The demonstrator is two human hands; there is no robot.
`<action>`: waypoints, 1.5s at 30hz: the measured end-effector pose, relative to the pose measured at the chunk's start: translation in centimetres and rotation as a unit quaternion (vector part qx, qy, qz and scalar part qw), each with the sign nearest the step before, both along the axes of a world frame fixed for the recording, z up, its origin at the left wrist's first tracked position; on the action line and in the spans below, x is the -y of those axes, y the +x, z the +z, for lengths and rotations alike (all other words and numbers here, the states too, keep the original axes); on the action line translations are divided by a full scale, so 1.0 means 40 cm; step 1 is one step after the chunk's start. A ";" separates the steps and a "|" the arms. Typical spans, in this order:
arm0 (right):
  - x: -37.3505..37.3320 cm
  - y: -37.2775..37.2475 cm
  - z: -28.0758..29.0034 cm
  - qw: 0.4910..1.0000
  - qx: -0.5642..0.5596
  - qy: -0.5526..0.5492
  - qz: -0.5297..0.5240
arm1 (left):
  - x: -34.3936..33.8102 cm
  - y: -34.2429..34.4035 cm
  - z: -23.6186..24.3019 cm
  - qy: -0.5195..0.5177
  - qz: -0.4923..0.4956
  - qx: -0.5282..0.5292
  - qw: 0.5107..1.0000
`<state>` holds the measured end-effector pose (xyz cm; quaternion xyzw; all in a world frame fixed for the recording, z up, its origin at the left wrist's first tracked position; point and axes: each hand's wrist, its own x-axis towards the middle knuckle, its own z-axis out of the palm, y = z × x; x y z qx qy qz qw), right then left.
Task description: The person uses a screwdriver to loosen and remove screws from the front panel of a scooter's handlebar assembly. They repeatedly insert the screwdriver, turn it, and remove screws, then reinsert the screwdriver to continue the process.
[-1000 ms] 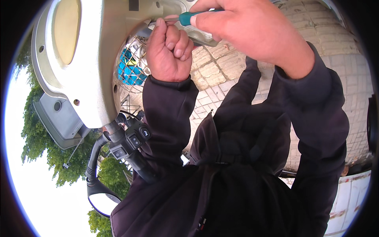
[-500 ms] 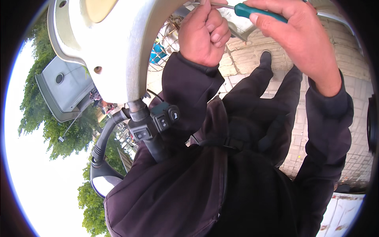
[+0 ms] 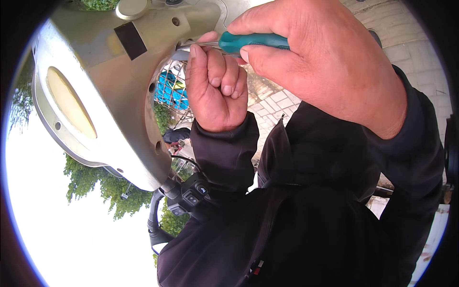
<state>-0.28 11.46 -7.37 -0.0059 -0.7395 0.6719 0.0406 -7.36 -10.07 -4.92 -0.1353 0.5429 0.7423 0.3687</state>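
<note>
My right hand (image 3: 330,67) grips the green handle of a screwdriver (image 3: 253,43), thumb below and fingers above. The metal shaft runs left to a recess at the edge of a silver-beige scooter handlebar cover (image 3: 112,81). My left hand (image 3: 217,91) is closed at that edge, its thumb and forefinger pinching the shaft near its end and the other fingers curled into the palm. The tip itself is hidden in the recess, so what it meets there cannot be seen. Screw holes and a dark rectangle show on the cover.
Below the cover are a black switch block (image 3: 193,193) on the handlebar and a mirror (image 3: 160,239). A wire basket (image 3: 167,88) with something blue in or behind it sits beyond my left hand. Paving (image 3: 277,103) spreads underneath; trees (image 3: 103,184) stand at the left.
The view has shifted, bringing more of the cover into sight and both hands lower and further left in the picture. The screwdriver stays in my right hand, now lying nearly level.
</note>
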 end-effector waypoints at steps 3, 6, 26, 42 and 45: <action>0.023 0.017 0.007 0.996 -0.009 0.085 -0.022 | 0.005 0.008 -0.011 -0.043 0.024 -0.010 0.999; 0.059 0.033 0.030 0.983 -0.013 0.179 -0.048 | 0.005 0.013 -0.015 -0.074 0.071 -0.017 0.995; 0.017 -0.021 -0.088 0.948 0.035 -0.313 0.044 | -0.043 0.005 -0.012 -0.021 0.062 -0.002 0.998; -0.026 -0.113 -0.010 0.777 0.320 -0.479 0.255 | 0.081 -0.047 -0.020 0.024 0.030 0.003 0.999; 0.029 -0.093 -0.017 0.869 0.205 -0.398 0.210 | 0.072 -0.043 -0.025 0.034 0.036 -0.011 0.999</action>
